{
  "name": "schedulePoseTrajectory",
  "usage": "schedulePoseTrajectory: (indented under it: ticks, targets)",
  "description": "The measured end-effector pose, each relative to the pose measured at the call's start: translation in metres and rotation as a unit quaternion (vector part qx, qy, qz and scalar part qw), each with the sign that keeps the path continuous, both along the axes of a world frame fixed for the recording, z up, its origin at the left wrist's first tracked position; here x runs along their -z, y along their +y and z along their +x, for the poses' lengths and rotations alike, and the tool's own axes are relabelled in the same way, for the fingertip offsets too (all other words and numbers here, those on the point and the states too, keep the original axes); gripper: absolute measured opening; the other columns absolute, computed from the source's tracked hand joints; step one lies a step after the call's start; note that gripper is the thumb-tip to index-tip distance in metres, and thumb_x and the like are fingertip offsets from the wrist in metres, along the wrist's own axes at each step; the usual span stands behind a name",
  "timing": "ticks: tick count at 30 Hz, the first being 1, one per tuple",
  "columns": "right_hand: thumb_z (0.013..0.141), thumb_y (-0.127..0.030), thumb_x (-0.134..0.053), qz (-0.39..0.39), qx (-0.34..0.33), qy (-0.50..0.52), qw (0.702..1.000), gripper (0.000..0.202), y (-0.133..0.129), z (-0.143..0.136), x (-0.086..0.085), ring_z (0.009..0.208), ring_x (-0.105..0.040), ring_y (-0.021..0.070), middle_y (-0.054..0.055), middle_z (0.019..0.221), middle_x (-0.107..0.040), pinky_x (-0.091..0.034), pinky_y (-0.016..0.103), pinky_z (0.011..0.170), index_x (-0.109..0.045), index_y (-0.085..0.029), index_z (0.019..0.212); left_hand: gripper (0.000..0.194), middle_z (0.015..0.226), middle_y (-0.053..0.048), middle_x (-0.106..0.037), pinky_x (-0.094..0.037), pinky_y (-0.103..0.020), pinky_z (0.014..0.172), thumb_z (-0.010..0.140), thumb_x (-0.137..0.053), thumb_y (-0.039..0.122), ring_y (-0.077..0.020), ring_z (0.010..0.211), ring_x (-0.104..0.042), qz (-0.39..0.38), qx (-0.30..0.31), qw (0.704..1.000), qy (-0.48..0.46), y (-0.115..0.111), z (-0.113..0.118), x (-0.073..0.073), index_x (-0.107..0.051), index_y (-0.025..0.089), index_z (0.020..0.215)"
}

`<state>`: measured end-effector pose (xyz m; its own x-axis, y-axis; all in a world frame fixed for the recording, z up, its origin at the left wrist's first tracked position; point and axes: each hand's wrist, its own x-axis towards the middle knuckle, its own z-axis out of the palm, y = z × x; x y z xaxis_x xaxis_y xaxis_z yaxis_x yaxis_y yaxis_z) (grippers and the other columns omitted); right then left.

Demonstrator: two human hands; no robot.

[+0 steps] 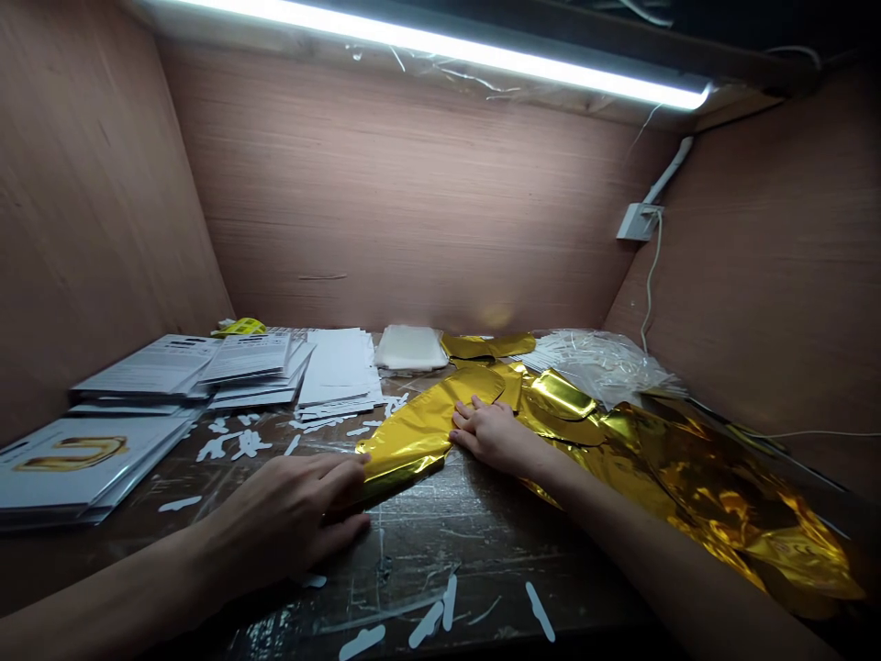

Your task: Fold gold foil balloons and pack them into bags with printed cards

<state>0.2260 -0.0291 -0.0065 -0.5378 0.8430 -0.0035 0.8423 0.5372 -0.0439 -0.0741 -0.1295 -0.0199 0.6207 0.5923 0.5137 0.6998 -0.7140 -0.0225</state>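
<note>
A gold foil balloon (419,418), flat and folded to a tapered shape, lies at an angle on the dark table. My left hand (303,500) is closed on its near left end, fingers at the foil's edge and thumb below; the fingertips are partly hidden. Resting on the balloon's right part is my right hand (492,436), palm down with the fingers spread on the foil. More gold foil balloons (661,468) lie in a loose pile to the right, partly under my right forearm.
Stacks of printed cards (69,459) and white cards (340,367) stand at the left and back. Near the back wall are clear plastic sleeves (411,349) and a bag of white pieces (598,358). White paper scraps (427,624) are scattered about. Wooden panels (427,202) enclose the table.
</note>
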Motion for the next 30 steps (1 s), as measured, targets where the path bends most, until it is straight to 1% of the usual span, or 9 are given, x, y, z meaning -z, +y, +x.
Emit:
schedulePoseTrajectory:
  ticks: [3,6,9,12,15,19,23,26,30]
  targets:
    - [0.106,-0.039,-0.039,0.004,-0.002,0.002,1.0,0.044,0.0,0.0,0.001,0.144,-0.038,0.0419,0.013,0.156,-0.045,-0.03,0.064,0.111,-0.063,-0.018,0.136,0.056,0.126,-0.014,-0.071,-0.063,-0.037,0.086,0.088,-0.068,0.034,-0.028,0.106,-0.073,0.023,-0.014,0.999,0.028,0.008,0.005,0.003,-0.052,0.014,0.138]
    - [0.105,-0.04,-0.038,0.001,-0.006,0.006,1.0,0.046,0.001,0.001,0.002,0.145,-0.037,0.042,0.014,0.157,-0.044,-0.03,0.064,0.111,-0.063,-0.017,0.137,0.044,0.129,-0.017,-0.069,-0.061,-0.04,0.094,0.091,-0.059,0.017,-0.0281,0.116,-0.07,0.071,0.021,0.997,0.033,0.025,0.006,0.0,-0.056,0.011,0.135]
    - [0.105,-0.04,-0.039,-0.007,-0.003,0.008,1.0,0.047,0.003,0.001,0.003,0.146,-0.034,0.0431,0.013,0.158,-0.042,-0.028,0.064,0.112,-0.062,-0.016,0.138,0.034,0.124,-0.012,-0.073,-0.06,-0.04,0.097,0.092,-0.056,0.011,-0.0256,0.115,-0.07,0.089,0.136,0.986,0.029,0.048,0.009,-0.01,-0.066,0.016,0.125]
    - [0.104,-0.041,-0.039,-0.012,0.001,0.013,1.0,0.046,0.003,0.001,0.003,0.147,-0.032,0.0441,0.012,0.158,-0.042,-0.028,0.065,0.112,-0.063,-0.019,0.137,0.024,0.11,-0.009,-0.078,-0.062,-0.036,0.09,0.088,-0.071,0.024,-0.0232,0.102,-0.075,0.002,0.22,0.972,-0.082,0.069,0.016,-0.02,-0.074,0.02,0.112]
    - [0.104,-0.042,-0.039,-0.014,-0.003,0.02,1.0,0.046,0.002,0.001,0.002,0.147,-0.031,0.0442,0.012,0.158,-0.043,-0.027,0.065,0.112,-0.064,-0.02,0.135,0.036,0.118,-0.013,-0.075,-0.06,-0.039,0.092,0.081,-0.081,0.031,-0.0262,0.114,-0.07,-0.098,0.208,0.953,-0.198,0.081,0.021,-0.021,-0.075,0.019,0.115]
    - [0.104,-0.04,-0.039,-0.014,-0.002,0.025,1.0,0.044,0.001,0.0,0.001,0.148,-0.03,0.0428,0.011,0.158,-0.044,-0.027,0.062,0.113,-0.067,-0.02,0.131,0.046,0.123,-0.013,-0.073,-0.049,-0.053,0.105,0.087,-0.072,0.043,-0.0314,0.133,-0.056,-0.148,0.264,0.942,-0.144,0.091,0.017,-0.008,-0.069,0.023,0.128]
    - [0.104,-0.042,-0.04,-0.014,-0.004,0.034,0.999,0.042,0.001,0.002,0.004,0.147,-0.031,0.0441,0.01,0.155,-0.047,-0.027,0.065,0.111,-0.069,-0.023,0.129,0.033,0.116,-0.014,-0.076,-0.04,-0.052,0.106,0.093,-0.064,0.043,-0.0306,0.122,-0.065,-0.142,0.241,0.953,-0.113,0.095,0.012,0.006,-0.073,0.023,0.118]
    - [0.098,-0.043,-0.053,0.088,0.012,0.101,0.991,0.038,0.0,0.005,0.003,0.144,-0.035,0.0419,0.011,0.151,-0.051,-0.028,0.063,0.112,-0.072,-0.026,0.126,0.023,0.11,-0.013,-0.077,-0.04,-0.045,0.103,0.094,-0.065,0.036,-0.0254,0.106,-0.072,-0.138,0.22,0.955,-0.146,0.093,0.015,0.009,-0.076,0.021,0.109]
    - [0.098,-0.034,-0.051,0.302,0.017,0.259,0.917,0.034,-0.009,0.006,-0.005,0.124,-0.052,0.0303,0.014,0.131,-0.061,-0.039,0.045,0.109,-0.075,-0.02,0.118,0.024,0.1,-0.008,-0.08,-0.045,-0.039,0.095,0.091,-0.071,0.039,-0.0223,0.092,-0.075,-0.115,0.206,0.947,-0.217,0.087,0.02,0.005,-0.077,0.022,0.107]
